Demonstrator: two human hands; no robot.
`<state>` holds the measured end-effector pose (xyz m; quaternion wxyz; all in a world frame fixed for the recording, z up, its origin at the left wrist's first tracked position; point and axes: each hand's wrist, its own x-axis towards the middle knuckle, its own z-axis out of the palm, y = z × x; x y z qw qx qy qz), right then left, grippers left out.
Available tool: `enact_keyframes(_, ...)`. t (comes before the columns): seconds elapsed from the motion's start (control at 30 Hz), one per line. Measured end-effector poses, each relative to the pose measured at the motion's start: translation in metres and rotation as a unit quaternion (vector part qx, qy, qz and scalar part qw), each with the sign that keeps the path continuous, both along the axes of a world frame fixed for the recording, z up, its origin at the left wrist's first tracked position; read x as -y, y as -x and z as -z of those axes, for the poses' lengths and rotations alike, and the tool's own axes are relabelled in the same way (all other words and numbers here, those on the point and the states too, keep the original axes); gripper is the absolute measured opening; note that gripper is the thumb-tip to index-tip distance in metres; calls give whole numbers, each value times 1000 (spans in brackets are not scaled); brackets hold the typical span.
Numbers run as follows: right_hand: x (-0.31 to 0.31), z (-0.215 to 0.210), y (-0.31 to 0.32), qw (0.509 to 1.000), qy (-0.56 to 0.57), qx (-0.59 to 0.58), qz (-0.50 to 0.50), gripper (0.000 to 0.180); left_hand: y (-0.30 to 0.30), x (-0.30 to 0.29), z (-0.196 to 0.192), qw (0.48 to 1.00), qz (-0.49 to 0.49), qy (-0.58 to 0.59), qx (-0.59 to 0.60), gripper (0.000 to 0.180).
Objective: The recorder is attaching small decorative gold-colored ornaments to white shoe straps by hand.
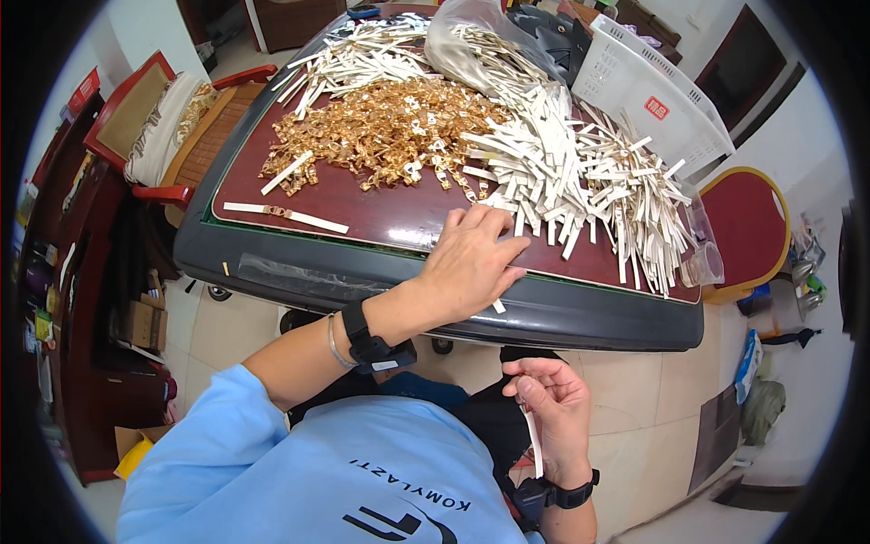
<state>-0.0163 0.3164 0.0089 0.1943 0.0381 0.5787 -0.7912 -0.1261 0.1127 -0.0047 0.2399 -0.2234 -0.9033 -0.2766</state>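
Note:
My left hand (473, 258) rests at the near edge of the table, fingers bent and apart, by the gold pieces and white strips. Its fingertips are partly hidden, and I see no thing gripped in them. A short white end (498, 306) shows just below that hand; whether it touches the palm I cannot tell. Below the table edge, in front of my body, my right hand (555, 403) is closed, pinching a narrow white strip (535, 444) that hangs down toward the wrist. Left of my left hand lies a white strip with a gold clasp (276, 210) at its middle.
A heap of gold clasps (381, 127) covers the table's middle. White strips (544, 172) pile at right, and more strips (362, 54) lie behind with a clear plastic bag (480, 41). A white plastic basket (648, 95), red chair (748, 222) and wooden armchair (181, 127) stand around.

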Motion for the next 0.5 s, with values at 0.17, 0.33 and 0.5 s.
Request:
enact_keyframes(0.17, -10, 7, -2, 1000, 14, -3, 4, 20, 9, 9, 1, 995, -64, 69, -34, 19)
enact_keyframes(0.33, -13, 16, -3, 1000, 16, -6, 4, 22, 7, 35, 1, 994, -73, 65, -39, 16)
enact_keyframes(0.5, -5, 20, -1, 1000, 13, -11, -9, 29, 16, 27, -5, 996, -86, -6, -3, 16)
